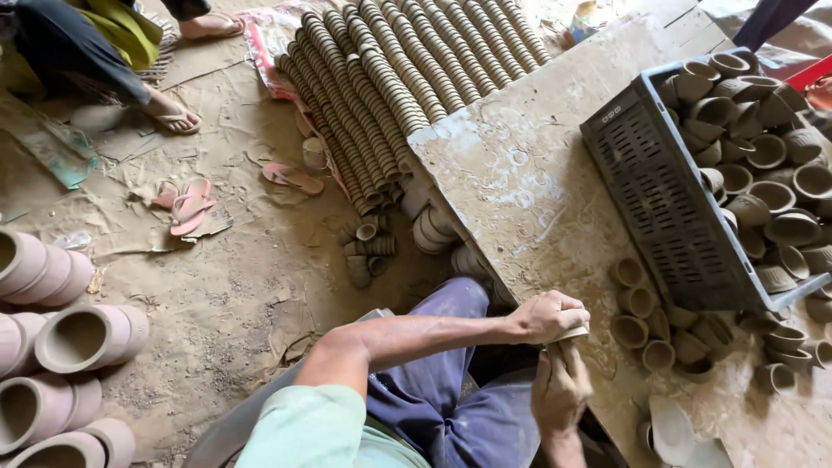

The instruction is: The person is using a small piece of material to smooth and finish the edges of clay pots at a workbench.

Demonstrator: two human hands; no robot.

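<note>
My left hand (548, 315) is closed over the top of a small clay cup (572, 334) at the near edge of a dusty table (529, 182). Just below it, my right hand (561, 388) grips the same cup from underneath. The two hands touch and hide most of the cup. Loose small clay cups (642, 321) stand on the table right beside the hands.
A grey slotted plastic crate (659, 199) full of clay cups lies tilted on the table at right. Long rows of stacked cups (390, 78) lie on the dirt floor. Large clay pots (61, 347) are at left, pink sandals (191, 206) nearby, and another person's sandalled feet (173, 113) upper left.
</note>
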